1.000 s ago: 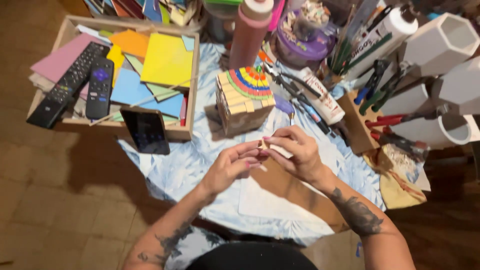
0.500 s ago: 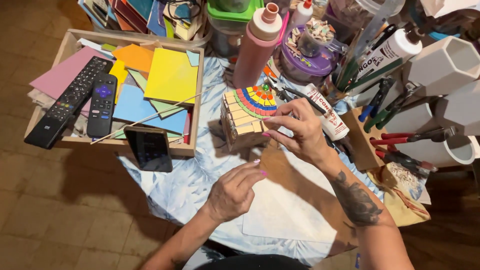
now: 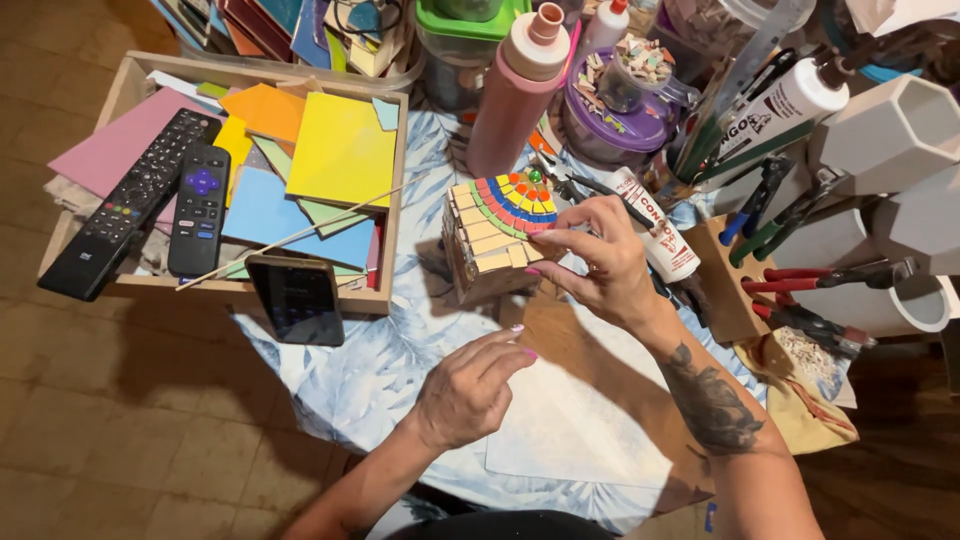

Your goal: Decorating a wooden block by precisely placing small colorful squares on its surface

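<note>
A small wooden box (image 3: 490, 240) covered in cream tiles, with a rainbow arc of coloured tiles on top, stands on the blue patterned cloth. My right hand (image 3: 598, 262) reaches to its right edge, fingertips pinched against the tiled top; whether a tile piece is between them I cannot tell. My left hand (image 3: 470, 388) hovers lower down over the cloth, fingers loosely curled and holding nothing. A white sheet (image 3: 575, 420) lies on a brown board under my right forearm.
A wooden tray (image 3: 395, 200) at left holds coloured tile sheets, two remote controls (image 3: 200, 205) and a thin stick. A dark phone (image 3: 296, 298) leans on it. Behind stand a pink bottle (image 3: 515, 95), a purple lidded tub (image 3: 615, 120), glue tubes (image 3: 655, 235), pliers (image 3: 830, 275) and white hexagonal pots (image 3: 885, 130).
My hands were together in front of me; the right one has gone up to the tiled box and now touches its top. The left has dropped and opened slightly.
</note>
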